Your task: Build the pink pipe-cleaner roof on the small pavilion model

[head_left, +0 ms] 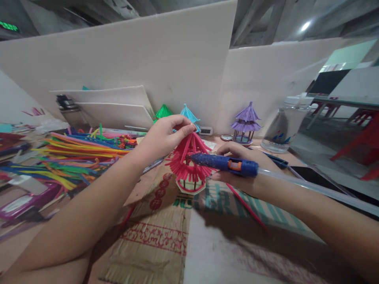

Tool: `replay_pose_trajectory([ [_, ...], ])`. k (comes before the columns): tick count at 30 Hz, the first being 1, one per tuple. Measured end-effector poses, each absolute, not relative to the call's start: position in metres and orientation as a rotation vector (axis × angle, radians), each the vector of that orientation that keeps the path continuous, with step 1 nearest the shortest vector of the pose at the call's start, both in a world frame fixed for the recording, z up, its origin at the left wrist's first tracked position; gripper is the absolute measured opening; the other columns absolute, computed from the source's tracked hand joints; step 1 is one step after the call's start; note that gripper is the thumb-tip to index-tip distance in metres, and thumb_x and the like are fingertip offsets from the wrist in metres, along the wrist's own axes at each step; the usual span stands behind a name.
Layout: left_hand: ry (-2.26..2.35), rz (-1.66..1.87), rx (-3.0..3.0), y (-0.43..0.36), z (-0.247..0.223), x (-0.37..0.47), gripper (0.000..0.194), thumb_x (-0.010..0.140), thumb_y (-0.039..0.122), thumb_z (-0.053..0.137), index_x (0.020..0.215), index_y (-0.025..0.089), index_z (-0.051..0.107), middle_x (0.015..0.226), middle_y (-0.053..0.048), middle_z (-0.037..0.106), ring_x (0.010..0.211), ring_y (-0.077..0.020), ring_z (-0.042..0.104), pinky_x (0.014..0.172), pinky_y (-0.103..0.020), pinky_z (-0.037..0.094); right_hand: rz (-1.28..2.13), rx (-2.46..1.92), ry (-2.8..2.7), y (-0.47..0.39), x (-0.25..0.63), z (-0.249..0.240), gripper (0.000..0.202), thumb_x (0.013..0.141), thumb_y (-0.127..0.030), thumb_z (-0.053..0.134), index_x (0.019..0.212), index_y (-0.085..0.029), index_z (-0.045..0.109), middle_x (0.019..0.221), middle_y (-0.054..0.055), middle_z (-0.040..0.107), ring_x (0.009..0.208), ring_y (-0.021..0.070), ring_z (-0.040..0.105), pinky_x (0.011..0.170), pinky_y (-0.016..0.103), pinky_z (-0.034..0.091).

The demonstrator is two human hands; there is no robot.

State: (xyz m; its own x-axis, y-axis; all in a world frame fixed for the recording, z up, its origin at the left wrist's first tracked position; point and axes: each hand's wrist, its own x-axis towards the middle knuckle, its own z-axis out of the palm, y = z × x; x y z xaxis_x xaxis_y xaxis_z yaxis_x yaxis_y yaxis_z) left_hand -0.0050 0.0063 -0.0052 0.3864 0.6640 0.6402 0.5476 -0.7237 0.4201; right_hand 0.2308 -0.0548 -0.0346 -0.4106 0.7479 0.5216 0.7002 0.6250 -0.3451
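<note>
A small model pavilion [192, 159] with a two-tiered red roof of fuzzy pipe cleaners stands on a pale many-sided base with thin brown posts. My left hand [168, 134] comes from the upper left, thumb and fingers pinched on the roof's peak. My right hand [237, 157] is closed around a blue glue gun [227, 163], which partly hides its fingers. The gun's nozzle points left and meets or overlaps the roof's front; I cannot tell if it touches. A clear glue stick [302, 183] extends from its rear.
Loose coloured pipe cleaners [79, 150] lie in a heap at left. Behind stand green [162, 112], light-blue [191, 114] and purple [247, 122] pavilions. A clear water bottle [281, 124] and a phone [316, 177] are at right. Printed cardboard [148, 252] covers the table.
</note>
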Motion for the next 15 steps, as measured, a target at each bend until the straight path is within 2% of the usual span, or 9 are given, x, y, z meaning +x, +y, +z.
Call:
replay_pose_trajectory([
  [10,1.106,1.258,2.506,0.0069,-0.0048,-0.0049,0.034,0.095,0.042,0.054,0.085,0.014,0.069,0.077,-0.002,0.067,0.073,-0.0151,0.058,0.068,-0.025,0.042,0.019,-1.112,-2.24,-0.054,0.236,-0.0327,0.033,0.084,-0.054,0.068,0.097,-0.024,0.061,0.078,0.0,0.066,0.068,0.0165,0.058,0.058,0.024,0.035],
  [15,1.12,1.264,2.505,0.0058,-0.005,-0.0043,0.033,0.095,0.042,0.054,0.085,0.014,0.068,0.077,-0.002,0.067,0.073,-0.0154,0.058,0.067,-0.025,0.042,0.015,-1.125,-2.242,-0.0548,0.2374,-0.0315,0.033,0.084,-0.052,0.069,0.098,-0.024,0.06,0.075,-0.002,0.065,0.062,0.0145,0.055,0.058,0.025,0.036],
])
